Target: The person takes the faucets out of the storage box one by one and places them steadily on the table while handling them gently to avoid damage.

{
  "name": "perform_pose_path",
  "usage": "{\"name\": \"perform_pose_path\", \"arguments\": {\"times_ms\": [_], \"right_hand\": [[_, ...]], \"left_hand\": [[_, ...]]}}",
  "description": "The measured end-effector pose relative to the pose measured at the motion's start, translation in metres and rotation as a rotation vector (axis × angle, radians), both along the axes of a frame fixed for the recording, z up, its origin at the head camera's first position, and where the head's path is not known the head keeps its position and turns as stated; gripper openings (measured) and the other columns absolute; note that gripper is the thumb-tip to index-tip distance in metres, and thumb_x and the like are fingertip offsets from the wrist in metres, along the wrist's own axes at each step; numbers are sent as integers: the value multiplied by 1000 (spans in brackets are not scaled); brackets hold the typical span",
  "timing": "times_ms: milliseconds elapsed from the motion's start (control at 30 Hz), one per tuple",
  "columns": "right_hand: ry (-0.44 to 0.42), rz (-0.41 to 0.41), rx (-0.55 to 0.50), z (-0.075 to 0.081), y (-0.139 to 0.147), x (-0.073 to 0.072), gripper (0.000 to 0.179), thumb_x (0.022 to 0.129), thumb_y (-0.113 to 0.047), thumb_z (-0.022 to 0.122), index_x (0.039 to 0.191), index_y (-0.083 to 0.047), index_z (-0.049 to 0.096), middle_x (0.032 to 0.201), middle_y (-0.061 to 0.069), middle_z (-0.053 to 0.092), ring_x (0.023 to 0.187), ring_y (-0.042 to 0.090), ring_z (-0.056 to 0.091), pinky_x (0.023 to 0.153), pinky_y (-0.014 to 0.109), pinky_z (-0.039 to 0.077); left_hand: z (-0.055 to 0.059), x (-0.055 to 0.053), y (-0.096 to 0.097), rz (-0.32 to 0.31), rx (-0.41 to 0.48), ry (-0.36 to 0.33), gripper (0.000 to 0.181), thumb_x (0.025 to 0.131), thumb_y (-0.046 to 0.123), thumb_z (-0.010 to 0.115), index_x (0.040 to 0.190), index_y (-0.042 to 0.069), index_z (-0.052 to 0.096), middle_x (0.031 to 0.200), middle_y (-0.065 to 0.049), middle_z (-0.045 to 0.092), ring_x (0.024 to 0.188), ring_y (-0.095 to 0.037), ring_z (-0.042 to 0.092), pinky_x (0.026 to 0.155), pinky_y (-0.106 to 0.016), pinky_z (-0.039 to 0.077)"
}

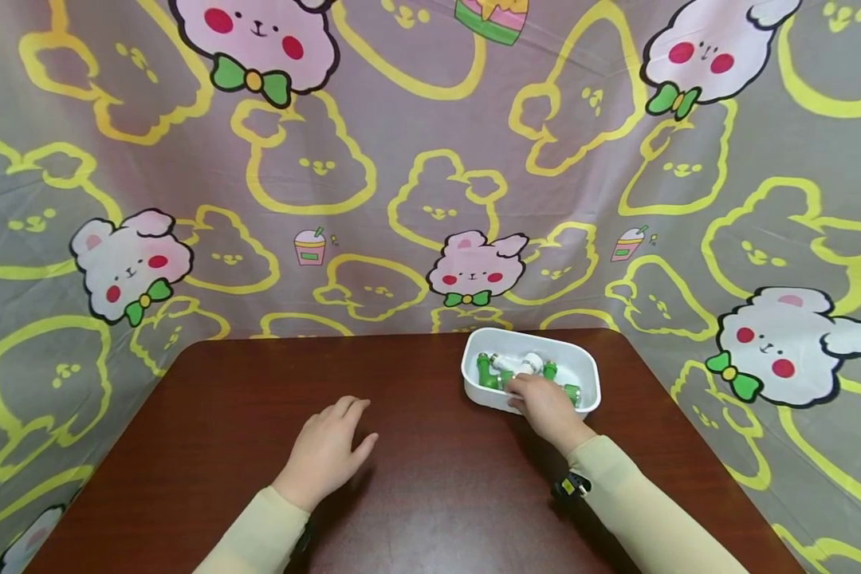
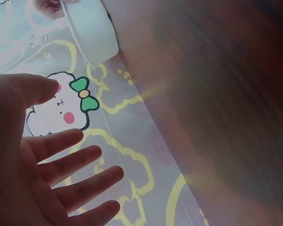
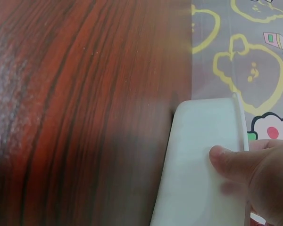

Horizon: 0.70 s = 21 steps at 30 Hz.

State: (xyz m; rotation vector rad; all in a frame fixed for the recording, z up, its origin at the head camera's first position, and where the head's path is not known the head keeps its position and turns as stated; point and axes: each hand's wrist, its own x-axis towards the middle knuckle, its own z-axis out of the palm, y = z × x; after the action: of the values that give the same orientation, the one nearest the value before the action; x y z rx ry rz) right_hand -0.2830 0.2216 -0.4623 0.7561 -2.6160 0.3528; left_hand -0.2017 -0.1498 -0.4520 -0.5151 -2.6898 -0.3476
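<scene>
White tray: it stands on the table's far right part, near the back edge; the white tray [image 1: 482,395] is in the right hand's grasp at its near wall.
Right hand: the right hand [image 1: 551,408] straddles that near wall, holding it between thumb and fingers.
Thumb of that hand: it lies across the outer face of the wall, below the rim, as the right wrist view shows.
Other fingers of that hand: they pass over the rim to the inner side; their tips are partly hidden, and I cannot tell whether they touch any fitting.
Fitting nearest the fingers: a short green fitting [image 1: 505,378] lies in the tray just beside the fingertips.
Left in the tray: a green elbow fitting [image 1: 485,371] sits by the left wall.
Middle of the tray: a white fitting [image 1: 532,364] lies just beyond the fingers.
Right in the tray: a small green fitting [image 1: 549,370] lies toward the back, and a ribbed green fitting [image 1: 572,393] lies near the front right corner.
Left hand: the left hand [image 1: 326,453] is over the table, well apart from the tray, its fingers extended with gaps between them, thumb wide of the rest, holding nothing.
Table: the dark red-brown table [image 1: 402,510] has visible wood grain.
Right wrist: a dark band [image 1: 572,485] shows at the pale sleeve's [image 1: 638,502] cuff.
Backdrop: a grey-pink cloth [image 1: 373,159] with rabbit faces and yellow outlines surrounds the table's back and sides.
</scene>
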Motion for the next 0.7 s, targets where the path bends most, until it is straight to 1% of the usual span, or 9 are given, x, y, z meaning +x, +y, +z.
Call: {"name": "perform_pose_path", "arguments": {"times_ms": [367, 600, 700], "right_hand": [[-1, 18, 18, -3, -1, -4, 20, 82, -12, 85, 85, -19, 67, 79, -6, 61, 77, 20, 68, 66, 38, 53], [-9, 27, 18, -3, -2, -4, 18, 83, -12, 84, 87, -19, 68, 81, -6, 62, 78, 20, 68, 67, 38, 54], [-4, 36, 19, -3, -2, -4, 18, 83, -12, 84, 88, -18, 69, 82, -6, 63, 80, 20, 68, 68, 38, 54]], "left_hand": [[2, -11, 6, -37, 13, -39, 50, 94, 33, 75, 136, 7, 63, 130, -10, 66, 112, -32, 69, 96, -54, 54], [2, -20, 9, -119, 36, -60, 47, 96, 31, 74, 136, 9, 63, 132, -8, 65, 117, -29, 67, 100, -53, 53], [1, -24, 10, -137, 29, -54, 46, 96, 31, 73, 136, 9, 63, 132, -8, 65, 118, -29, 67, 100, -52, 53]]}}
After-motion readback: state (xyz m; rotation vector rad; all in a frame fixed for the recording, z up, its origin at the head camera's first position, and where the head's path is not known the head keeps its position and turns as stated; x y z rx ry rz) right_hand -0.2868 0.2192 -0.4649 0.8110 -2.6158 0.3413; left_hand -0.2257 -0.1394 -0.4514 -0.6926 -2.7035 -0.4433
